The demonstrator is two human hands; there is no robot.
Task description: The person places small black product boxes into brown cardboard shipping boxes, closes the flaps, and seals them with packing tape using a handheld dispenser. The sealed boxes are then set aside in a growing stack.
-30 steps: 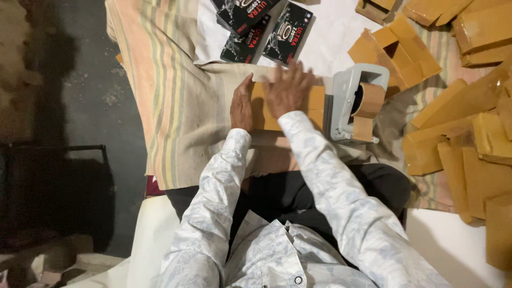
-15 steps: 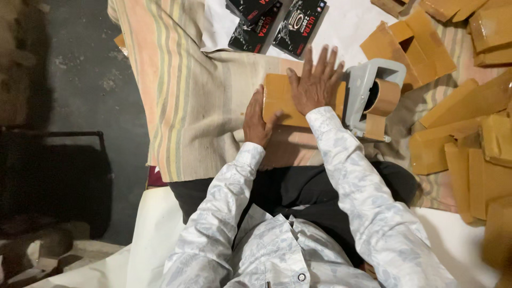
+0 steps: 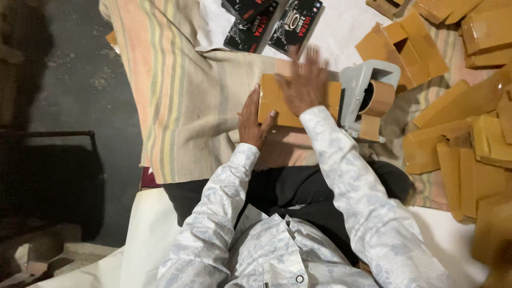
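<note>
A single head-worn camera looks almost straight down from above the person, close over the lap. Their sleeves rise from the near edge; a striped cloth [image 3: 176, 106] fills the middle, dark floor [image 3: 80, 80] lies left, and the far right corner is perhaps slightly blurred.
</note>
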